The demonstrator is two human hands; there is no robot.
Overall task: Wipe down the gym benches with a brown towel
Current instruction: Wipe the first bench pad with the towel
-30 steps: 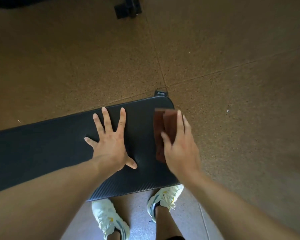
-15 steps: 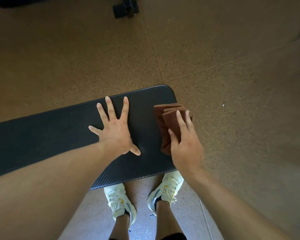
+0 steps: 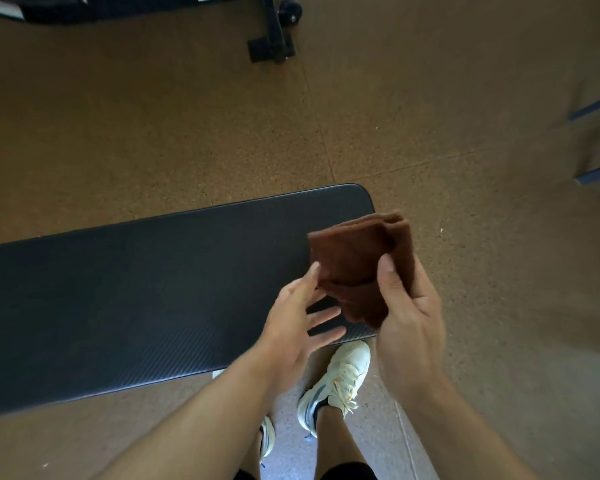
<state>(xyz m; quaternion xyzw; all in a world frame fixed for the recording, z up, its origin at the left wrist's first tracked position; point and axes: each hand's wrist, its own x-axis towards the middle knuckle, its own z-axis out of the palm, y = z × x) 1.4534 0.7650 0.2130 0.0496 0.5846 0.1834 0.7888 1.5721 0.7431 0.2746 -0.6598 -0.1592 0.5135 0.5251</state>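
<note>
Right hand [image 3: 407, 313] grips folded brown towel [image 3: 359, 261] with thumb on top, lifted over the right end of the black bench pad [image 3: 136, 289]; left hand [image 3: 297, 317], fingers straight and relaxed, touches towel's left edge.

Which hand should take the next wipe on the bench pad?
Right. The right hand already grips the folded brown towel, held above the pad's end. The left hand is open, fingertips just touching the towel's edge, not holding it. The bench pad lies directly below.
</note>
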